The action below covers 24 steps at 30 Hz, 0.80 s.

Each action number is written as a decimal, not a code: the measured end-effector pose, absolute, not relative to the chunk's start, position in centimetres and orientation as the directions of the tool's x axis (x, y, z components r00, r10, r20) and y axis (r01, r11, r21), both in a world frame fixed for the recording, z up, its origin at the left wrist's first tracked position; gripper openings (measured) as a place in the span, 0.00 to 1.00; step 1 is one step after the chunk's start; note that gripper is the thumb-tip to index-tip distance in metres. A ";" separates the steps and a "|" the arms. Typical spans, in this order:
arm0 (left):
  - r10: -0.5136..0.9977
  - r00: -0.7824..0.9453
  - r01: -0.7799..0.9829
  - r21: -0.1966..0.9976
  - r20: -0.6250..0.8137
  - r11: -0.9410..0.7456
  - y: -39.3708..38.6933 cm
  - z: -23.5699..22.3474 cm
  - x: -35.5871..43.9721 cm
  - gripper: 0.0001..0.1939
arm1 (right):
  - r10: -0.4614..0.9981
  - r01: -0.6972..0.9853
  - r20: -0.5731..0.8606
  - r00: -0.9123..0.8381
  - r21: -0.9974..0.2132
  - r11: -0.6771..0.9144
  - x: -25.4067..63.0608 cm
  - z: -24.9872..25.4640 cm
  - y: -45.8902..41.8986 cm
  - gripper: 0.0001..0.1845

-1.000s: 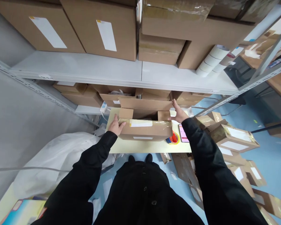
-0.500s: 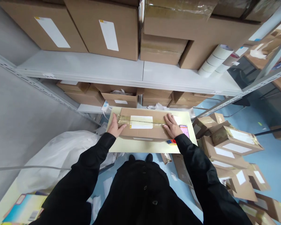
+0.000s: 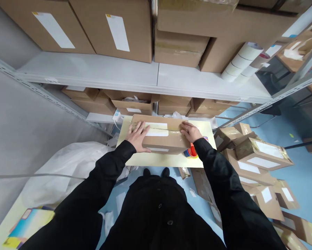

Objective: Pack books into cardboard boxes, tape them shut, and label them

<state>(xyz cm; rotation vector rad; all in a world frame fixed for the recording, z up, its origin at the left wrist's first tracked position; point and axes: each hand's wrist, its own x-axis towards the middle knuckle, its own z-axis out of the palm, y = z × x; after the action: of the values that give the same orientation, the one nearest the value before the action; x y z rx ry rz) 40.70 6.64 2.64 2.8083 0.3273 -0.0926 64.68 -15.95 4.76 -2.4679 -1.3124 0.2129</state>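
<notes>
A long cardboard box (image 3: pixel 166 140), sealed along its top with clear tape and bearing white labels, lies on a small cream table (image 3: pixel 156 160). My left hand (image 3: pixel 138 136) rests on the box's left part, fingers spread over the top and a label, thumb low on the near side. At the other end, my right hand (image 3: pixel 190 132) has its bent fingers close together on the taped right edge; whether they pinch the tape cannot be made out. Beside my right wrist, a red, yellow and blue round object (image 3: pixel 191 151) sits partly hidden on the table.
Behind the table stands a grey shelf (image 3: pixel 135 74) loaded with cardboard boxes and tape rolls (image 3: pixel 241 61). More boxes (image 3: pixel 262 154) are piled on the floor at right. White plastic sheeting (image 3: pixel 64 170) bulges at left, near coloured packets (image 3: pixel 31 224).
My left hand has moved from the box's left end onto its top, fingers spreading. The right hand's fingers have drawn together at the right edge. The near side of the box shows more.
</notes>
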 end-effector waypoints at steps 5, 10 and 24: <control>0.413 0.908 0.414 0.281 -0.066 -0.866 5.7 1.7 39.6 0.47 | 0.903 0.826 0.028 0.428 -0.418 -0.378 66.3 3.4 -11.4 0.17; 0.566 0.822 0.558 0.271 -0.052 -0.785 5.1 2.1 38.8 0.46 | 0.918 0.845 -0.056 0.393 -0.372 -0.385 66.9 3.6 -5.9 0.17; 0.643 0.761 0.624 0.359 -0.081 -0.694 5.1 2.3 39.7 0.51 | 0.356 0.383 -0.481 0.801 -0.045 -0.923 61.3 -4.3 -25.5 0.25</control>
<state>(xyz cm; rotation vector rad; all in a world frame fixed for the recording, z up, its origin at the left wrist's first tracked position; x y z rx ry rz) 39.72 5.14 2.26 2.5916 0.9702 0.0720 61.27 -25.50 -4.25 -3.0325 -0.6230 0.7922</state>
